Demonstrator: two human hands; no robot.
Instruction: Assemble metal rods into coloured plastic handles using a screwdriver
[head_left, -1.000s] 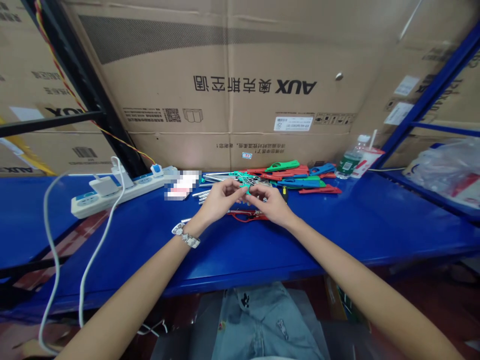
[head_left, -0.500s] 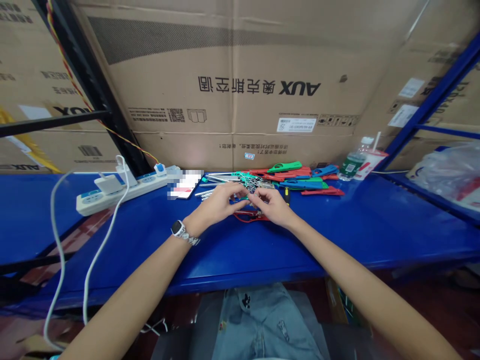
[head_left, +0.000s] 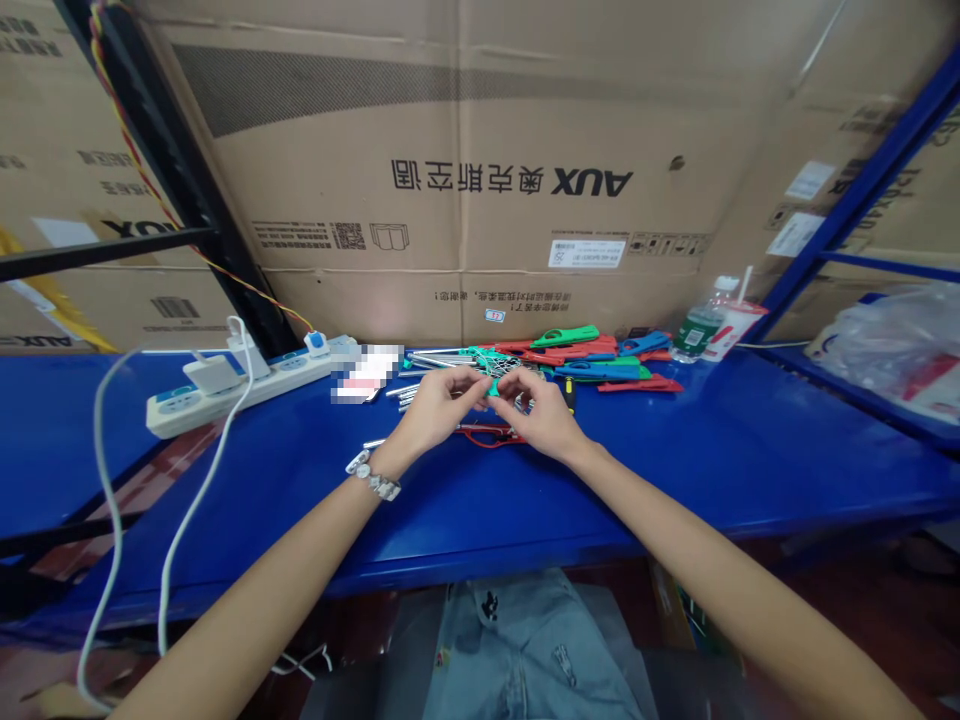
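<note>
A small green plastic piece (head_left: 493,387) sits between the fingertips of both hands. My left hand (head_left: 441,408), with a watch (head_left: 375,478) on its wrist, pinches it from the left. From the other side my right hand (head_left: 547,415) closes its thumb and fingers on the same piece. Just below the hands lies a red lighter shell (head_left: 487,437) with a metal tube (head_left: 373,443) to its left. Behind the hands are metal rods (head_left: 442,358) and a tangle of thin wires (head_left: 514,362), partly hidden by my fingers.
Red, green and blue lighter shells (head_left: 600,370) are piled at the back right, near a yellow-black screwdriver (head_left: 570,393). A bottle (head_left: 697,325) and a cup (head_left: 739,328) stand beyond. Left are a phone (head_left: 367,372) and a power strip (head_left: 247,388). Cardboard boxes (head_left: 450,100) back the blue table (head_left: 637,480).
The green piece now shows between my fingertips. My left wrist has turned, and the red shell's metal tube has come into sight. The view has shifted slightly.
</note>
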